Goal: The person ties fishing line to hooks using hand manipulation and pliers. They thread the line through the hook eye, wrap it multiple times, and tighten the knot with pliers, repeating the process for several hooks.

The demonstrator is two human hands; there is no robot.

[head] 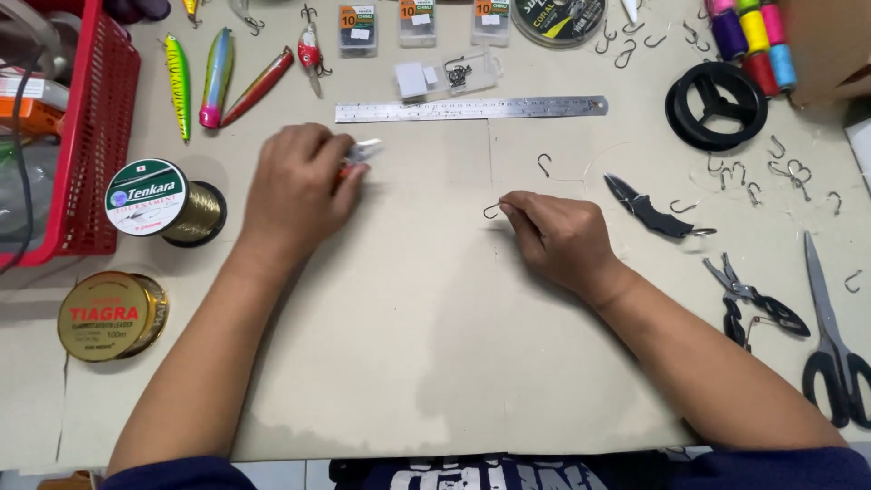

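Note:
My left hand [298,186] rests on the beige cardboard sheet [435,363], closed around a small metal clipper [361,154] whose tip sticks out past the fingers. My right hand [558,238] pinches a small fish hook [492,210] at its fingertips, low over the sheet. A second loose hook [543,163] lies just beyond it, with thin clear line curving toward the right. The two hands are about a hand's width apart.
A steel ruler [472,109] lies behind the hands. Two spools of line [163,200] [113,315] and a red basket [91,136] sit left. Lures [218,77] and hook packets [358,27] line the back. Folding knife [649,210], pliers [748,299], scissors [830,336], black reel [717,104], thread spools [753,36] and several loose hooks [785,171] lie right.

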